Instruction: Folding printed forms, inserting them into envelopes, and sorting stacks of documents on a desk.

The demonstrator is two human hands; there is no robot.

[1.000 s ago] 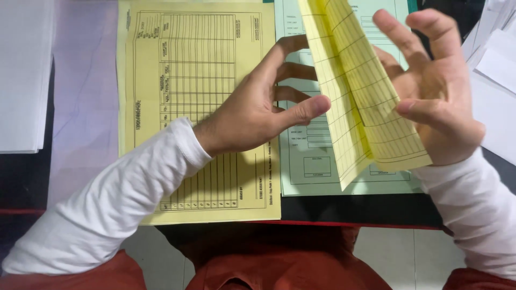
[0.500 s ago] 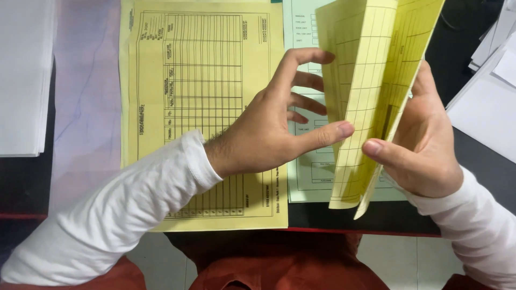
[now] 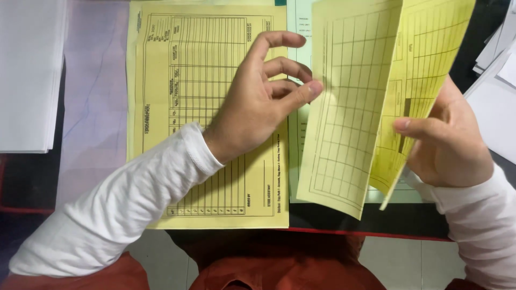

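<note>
My right hand (image 3: pixel 449 142) grips a bundle of yellow gridded sheets (image 3: pixel 424 70) and holds it upright over the desk, thumb pressed on its front. One yellow sheet (image 3: pixel 344 118) has fanned away from the bundle to the left. My left hand (image 3: pixel 258 102) hovers over a flat yellow form (image 3: pixel 177 107). Its fingers are spread and curled, and the thumb tip touches the fanned sheet's left edge. A pale green form (image 3: pixel 299 37) lies on the desk under the raised sheets, mostly hidden.
A stack of white paper (image 3: pixel 27 75) sits at the left, with a pale lavender sheet (image 3: pixel 91 107) beside it. More white papers (image 3: pixel 497 107) lie at the right. The desk's red-trimmed front edge (image 3: pixel 344 232) runs just below the forms.
The yellow bundle has swung upright and spread, with one sheet parting to the left. My right hand has shifted down to its lower right edge. My left thumb stays against the sheet.
</note>
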